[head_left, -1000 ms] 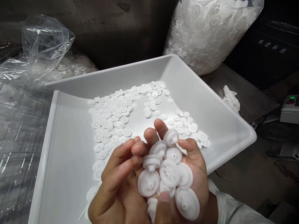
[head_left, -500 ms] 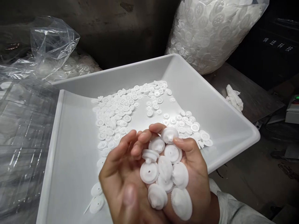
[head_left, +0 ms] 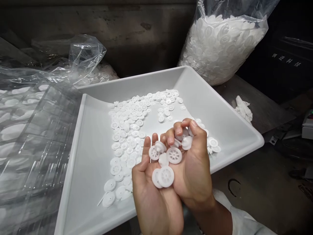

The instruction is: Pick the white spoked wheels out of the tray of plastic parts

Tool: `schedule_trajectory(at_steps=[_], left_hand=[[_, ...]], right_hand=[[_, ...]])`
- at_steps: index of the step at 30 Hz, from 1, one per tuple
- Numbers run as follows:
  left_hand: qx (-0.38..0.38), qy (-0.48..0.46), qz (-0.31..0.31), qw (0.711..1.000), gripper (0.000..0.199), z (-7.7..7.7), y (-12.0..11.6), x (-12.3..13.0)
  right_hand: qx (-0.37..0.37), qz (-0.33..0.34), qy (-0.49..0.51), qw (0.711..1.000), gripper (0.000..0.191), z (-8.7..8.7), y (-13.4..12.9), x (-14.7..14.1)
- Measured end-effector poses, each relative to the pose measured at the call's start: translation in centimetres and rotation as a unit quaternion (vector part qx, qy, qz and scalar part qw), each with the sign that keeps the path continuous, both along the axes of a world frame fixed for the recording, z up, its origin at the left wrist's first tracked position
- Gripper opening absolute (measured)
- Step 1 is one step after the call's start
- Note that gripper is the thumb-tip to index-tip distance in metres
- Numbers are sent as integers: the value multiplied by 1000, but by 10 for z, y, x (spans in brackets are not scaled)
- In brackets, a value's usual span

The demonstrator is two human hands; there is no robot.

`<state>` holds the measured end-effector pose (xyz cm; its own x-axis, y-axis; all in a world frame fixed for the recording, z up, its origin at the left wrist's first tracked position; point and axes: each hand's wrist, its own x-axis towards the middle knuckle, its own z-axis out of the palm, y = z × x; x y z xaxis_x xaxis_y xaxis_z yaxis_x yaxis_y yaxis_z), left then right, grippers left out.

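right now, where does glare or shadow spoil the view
Head view: bright streaks glare off the clear plastic at far left; the wall behind the tray and the floor at lower right look dark; the held wheels show no strong glare, some spokes readable.

The gears (head_left: 174, 155) are white, some spoke-patterned; the tray (head_left: 93, 163) is pale grey; the dim panel (head_left: 288, 42) at two o'clock seems black with pale characters.
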<state>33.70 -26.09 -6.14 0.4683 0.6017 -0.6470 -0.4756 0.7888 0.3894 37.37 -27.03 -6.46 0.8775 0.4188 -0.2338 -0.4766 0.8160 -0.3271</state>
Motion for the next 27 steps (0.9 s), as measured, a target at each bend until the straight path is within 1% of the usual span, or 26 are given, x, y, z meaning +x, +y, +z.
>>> schedule_trajectory(at_steps=[4, 6, 9, 12, 16, 18, 20, 23, 27], left_hand=[[8, -47, 9, 999, 20, -6, 0, -5], [13, -58, 21, 998, 17, -8, -1, -6], [10, -78, 33, 996, 13, -9, 0, -7], [11, -95, 38, 995, 10, -7, 4, -7], [50, -107, 95, 988, 10, -1, 12, -5], [59, -119, 110, 985, 10, 2, 16, -3], [52, -128, 102, 985, 9, 3, 19, 0], [30, -128, 90, 987, 9, 1, 22, 1], [47, -143, 107, 983, 9, 2, 19, 1]], right_hand=[[-12, 1, -10, 1000, 22, -1, -2, -1], [-17, 17, -4, 1000, 23, -1, -3, -1], [-21, 17, 7, 1000, 20, -3, -4, -3], [-21, 21, 29, 999, 21, -5, -3, -5], [-34, 45, 50, 997, 22, -8, 0, -9], [-21, 60, 50, 997, 21, -9, 2, -10], [1, 70, 48, 996, 22, -10, 3, -11], [19, 68, 53, 996, 23, -11, 3, -9], [34, 71, 132, 988, 20, -11, 3, -5]])
